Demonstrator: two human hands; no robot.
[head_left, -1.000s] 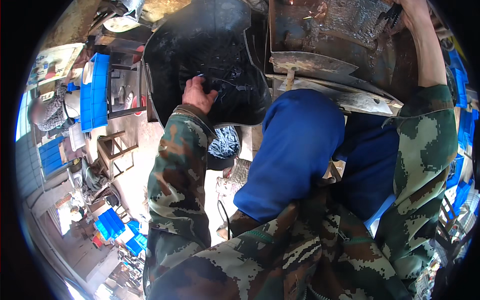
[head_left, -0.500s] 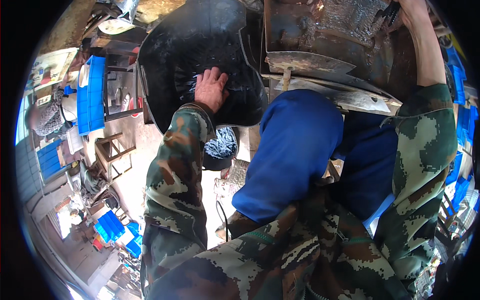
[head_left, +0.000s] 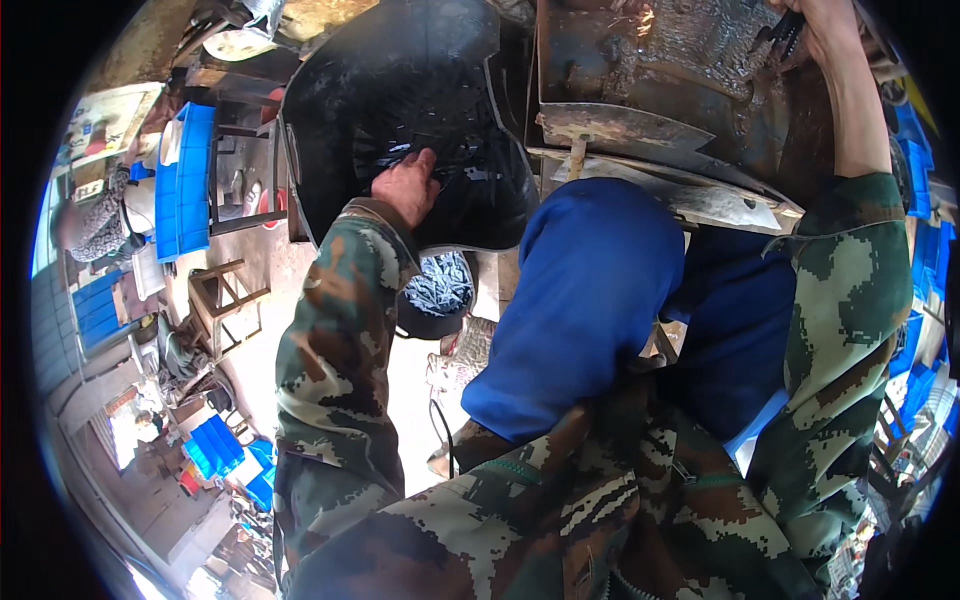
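Observation:
A large black tub (head_left: pixel 325 190) with a cut-down side stands ahead, left of my knee, with dark narrow metal-looking pieces (head_left: pixel 470 165) scattered inside. My left hand (head_left: pixel 405 188) reaches into it, fingers bent together and pointing down among the pieces. Whatever lies between those fingertips is hidden. At the upper right, my right hand (head_left: pixel 828 28) is closed round a small bundle of dark narrow pieces (head_left: pixel 782 35), whose exact kind I cannot make out. It holds them over a rusty, wet-looking metal tray (head_left: pixel 625 125).
A black bucket (head_left: pixel 425 322) with many grey metal pieces stands below the tub, beside my blue-trousered knee (head_left: pixel 600 270). Farther left are a blue crate (head_left: pixel 185 190) on a frame, a wooden stool (head_left: pixel 225 305) and another person (head_left: pixel 100 230). Blue crates (head_left: pixel 915 180) line the right edge.
My left hand has drawn back slightly toward me and left, and its spread fingers have bent together. My right hand has stayed almost in place with its dark pieces.

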